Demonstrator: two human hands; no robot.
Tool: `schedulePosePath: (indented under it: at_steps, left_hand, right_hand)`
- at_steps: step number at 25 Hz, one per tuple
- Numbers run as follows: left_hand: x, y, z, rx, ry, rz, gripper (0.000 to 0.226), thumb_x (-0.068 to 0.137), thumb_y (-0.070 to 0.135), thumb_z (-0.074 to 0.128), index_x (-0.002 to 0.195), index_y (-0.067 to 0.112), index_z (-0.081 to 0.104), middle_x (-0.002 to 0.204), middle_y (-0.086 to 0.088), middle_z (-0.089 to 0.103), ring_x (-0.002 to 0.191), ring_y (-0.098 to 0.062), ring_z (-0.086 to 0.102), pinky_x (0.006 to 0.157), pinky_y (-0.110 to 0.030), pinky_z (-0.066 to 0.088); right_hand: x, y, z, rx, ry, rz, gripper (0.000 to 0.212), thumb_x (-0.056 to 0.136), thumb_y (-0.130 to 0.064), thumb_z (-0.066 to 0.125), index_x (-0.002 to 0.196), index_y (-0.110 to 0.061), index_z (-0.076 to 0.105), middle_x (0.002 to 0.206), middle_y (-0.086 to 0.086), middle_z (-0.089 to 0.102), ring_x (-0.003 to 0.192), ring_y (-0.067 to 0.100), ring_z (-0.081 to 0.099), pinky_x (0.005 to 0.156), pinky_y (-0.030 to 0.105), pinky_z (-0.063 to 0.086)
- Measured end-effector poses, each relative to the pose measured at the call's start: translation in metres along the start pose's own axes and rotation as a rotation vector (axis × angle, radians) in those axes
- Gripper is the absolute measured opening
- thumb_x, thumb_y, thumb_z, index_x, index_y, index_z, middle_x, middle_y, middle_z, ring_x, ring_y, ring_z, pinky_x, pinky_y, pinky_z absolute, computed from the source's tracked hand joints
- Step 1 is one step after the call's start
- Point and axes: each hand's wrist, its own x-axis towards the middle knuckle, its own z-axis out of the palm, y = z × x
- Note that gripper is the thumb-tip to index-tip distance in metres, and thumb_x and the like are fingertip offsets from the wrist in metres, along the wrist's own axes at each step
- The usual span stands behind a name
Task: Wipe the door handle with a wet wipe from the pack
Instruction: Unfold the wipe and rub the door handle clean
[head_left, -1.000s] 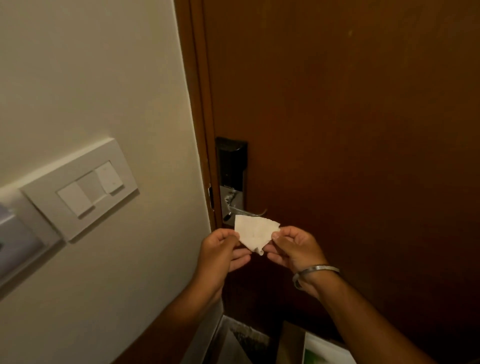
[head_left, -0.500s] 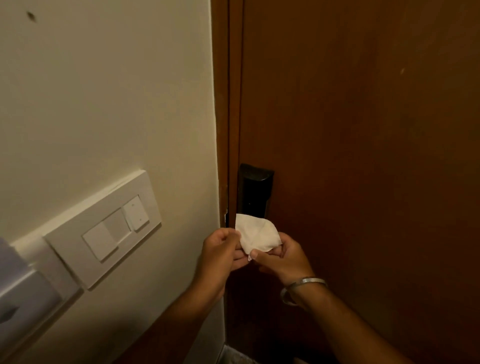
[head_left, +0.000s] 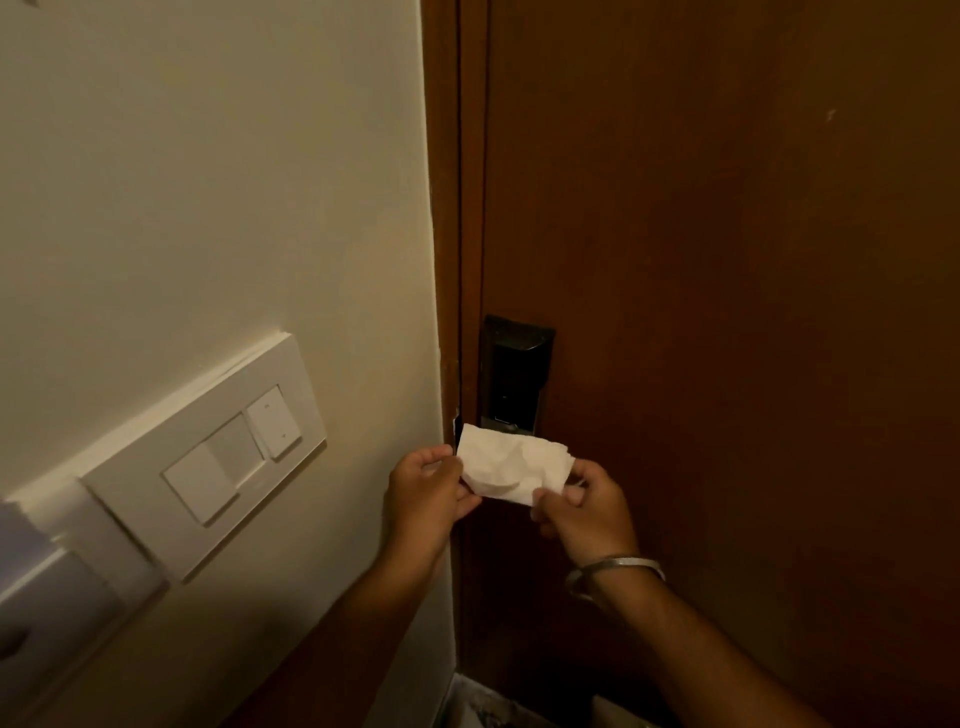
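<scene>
A white wet wipe (head_left: 511, 470) is stretched between both hands in front of the brown door (head_left: 727, 312). My left hand (head_left: 427, 491) pinches its left edge and my right hand (head_left: 584, 506), with a metal bangle on the wrist, pinches its lower right edge. The wipe is crumpled and partly spread out. Just above it sits the dark lock plate (head_left: 514, 374) on the door. The lever handle itself is hidden behind the wipe and hands. The pack is out of view.
A cream wall (head_left: 208, 208) fills the left side, carrying a white switch panel (head_left: 218, 457) and another fitting (head_left: 47, 613) at the lower left. The door frame (head_left: 447, 208) runs down between wall and door. A strip of floor shows at the bottom.
The view has tilted up, so the boxes on the floor have left the frame. The wipe has been pulled wider between my hands and now covers the handle.
</scene>
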Motion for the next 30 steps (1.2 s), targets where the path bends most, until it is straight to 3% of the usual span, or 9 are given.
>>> schedulePosePath:
  at_steps: [6, 8, 10, 12, 14, 18, 21, 24, 30]
  left_hand:
    - [0.022, 0.014, 0.009, -0.264, -0.093, -0.355, 0.028, 0.095, 0.004, 0.052, 0.124, 0.003, 0.052, 0.103, -0.016, 0.067, 0.08, -0.024, 0.069, 0.057, -0.031, 0.059]
    - [0.022, 0.008, 0.014, -0.105, 0.089, -0.095, 0.028, 0.096, 0.01, 0.048, 0.124, 0.009, 0.053, 0.105, -0.007, 0.066, 0.087, -0.021, 0.066, 0.07, -0.033, 0.058]
    - [0.012, -0.007, 0.013, 0.326, 0.25, 0.539, 0.023, 0.095, 0.023, 0.047, 0.116, 0.023, 0.056, 0.102, 0.007, 0.063, 0.091, -0.009, 0.062, 0.075, -0.022, 0.052]
    - [0.011, -0.025, 0.014, 0.831, -0.023, 1.074, 0.028, 0.096, 0.032, 0.047, 0.121, 0.025, 0.055, 0.115, 0.004, 0.064, 0.106, -0.008, 0.058, 0.089, -0.021, 0.048]
    - [0.026, -0.037, 0.018, 1.229, -0.307, 1.167, 0.04, 0.094, 0.026, 0.057, 0.133, 0.017, 0.051, 0.135, -0.008, 0.058, 0.124, -0.022, 0.052, 0.103, -0.039, 0.04]
    - [0.056, -0.029, 0.017, 1.452, -0.423, 1.178, 0.052, 0.087, 0.013, 0.068, 0.136, 0.011, 0.049, 0.141, -0.013, 0.052, 0.13, -0.027, 0.047, 0.109, -0.04, 0.033]
    - [0.067, -0.01, 0.015, 1.528, -0.548, 1.282, 0.045, 0.077, 0.015, 0.078, 0.12, 0.014, 0.063, 0.126, -0.012, 0.065, 0.117, -0.027, 0.059, 0.103, -0.043, 0.043]
    - [0.058, -0.008, 0.029, 1.578, -0.611, 1.327, 0.03, 0.075, 0.019, 0.079, 0.103, 0.016, 0.069, 0.105, -0.009, 0.073, 0.098, -0.024, 0.068, 0.092, -0.042, 0.051]
    - [0.03, -0.054, 0.076, 1.51, -0.551, 1.189, 0.024, 0.09, 0.027, 0.065, 0.106, 0.01, 0.061, 0.101, -0.013, 0.07, 0.092, -0.027, 0.065, 0.085, -0.045, 0.05]
  right_hand:
    - [0.021, -0.005, -0.012, -0.061, 0.134, 0.036, 0.029, 0.088, -0.002, 0.062, 0.114, -0.016, 0.062, 0.098, 0.005, 0.066, 0.076, 0.019, 0.066, 0.054, 0.023, 0.048]
    - [0.025, -0.006, -0.009, -0.142, 0.163, -0.038, 0.023, 0.087, -0.004, 0.064, 0.106, -0.017, 0.064, 0.097, 0.004, 0.067, 0.082, 0.02, 0.065, 0.057, 0.021, 0.047]
    - [0.028, -0.005, -0.005, -0.202, 0.19, -0.101, 0.017, 0.085, -0.006, 0.067, 0.091, -0.021, 0.063, 0.087, 0.0, 0.066, 0.077, 0.016, 0.062, 0.054, 0.016, 0.042]
    - [0.028, -0.002, -0.003, -0.222, 0.207, -0.134, 0.021, 0.083, -0.007, 0.069, 0.081, -0.025, 0.059, 0.076, -0.004, 0.064, 0.069, 0.011, 0.061, 0.051, 0.014, 0.038]
    - [0.027, 0.001, -0.002, -0.211, 0.217, -0.124, 0.024, 0.082, -0.008, 0.072, 0.077, -0.026, 0.058, 0.071, -0.006, 0.062, 0.065, 0.007, 0.059, 0.052, 0.015, 0.038]
    - [0.023, -0.002, -0.01, -0.305, 0.162, -0.22, 0.014, 0.086, -0.017, 0.071, 0.089, -0.024, 0.059, 0.085, -0.007, 0.063, 0.078, 0.01, 0.06, 0.064, 0.021, 0.046]
    - [0.03, -0.03, -0.04, -0.826, 0.31, -0.71, 0.033, 0.088, -0.032, 0.064, 0.119, -0.023, 0.058, 0.125, -0.001, 0.058, 0.113, 0.016, 0.055, 0.091, 0.03, 0.047]
    - [0.055, -0.087, -0.079, -1.248, 0.431, -1.271, 0.052, 0.084, -0.032, 0.063, 0.133, -0.016, 0.053, 0.149, 0.016, 0.045, 0.136, 0.036, 0.043, 0.112, 0.049, 0.032]
    - [0.107, -0.139, -0.129, -1.785, 0.451, -1.625, 0.064, 0.093, -0.041, 0.05, 0.15, -0.014, 0.041, 0.159, 0.022, 0.03, 0.145, 0.041, 0.031, 0.118, 0.052, 0.024]
